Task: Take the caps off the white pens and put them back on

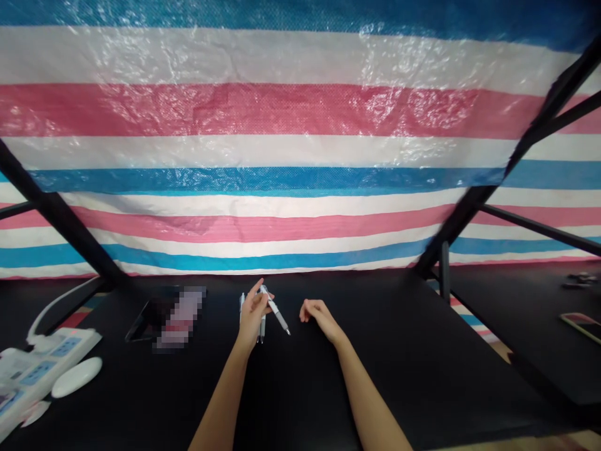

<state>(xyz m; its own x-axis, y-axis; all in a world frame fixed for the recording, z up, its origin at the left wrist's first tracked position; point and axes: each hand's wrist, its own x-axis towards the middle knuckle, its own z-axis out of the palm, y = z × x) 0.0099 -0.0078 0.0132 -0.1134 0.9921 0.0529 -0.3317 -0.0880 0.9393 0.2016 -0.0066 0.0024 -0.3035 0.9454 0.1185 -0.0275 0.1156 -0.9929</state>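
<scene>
My left hand (253,316) is shut on a white pen (278,315), whose metal tip points down to the right above the black table (385,376). Two more slim white pens (241,307) (261,329) lie partly hidden behind and under that hand. My right hand (319,315) rests on the tabletop a little to the right, its fingers loosely curled around nothing. The pens are the nearest things to it, a short gap away.
A dark tablet (162,316) with a blurred patch lies left of my hands, beyond it a white power strip (42,376) and a white mouse (76,377). Black metal struts (451,225) and a striped tarp (282,109) stand ahead; a phone (581,327) lies far right.
</scene>
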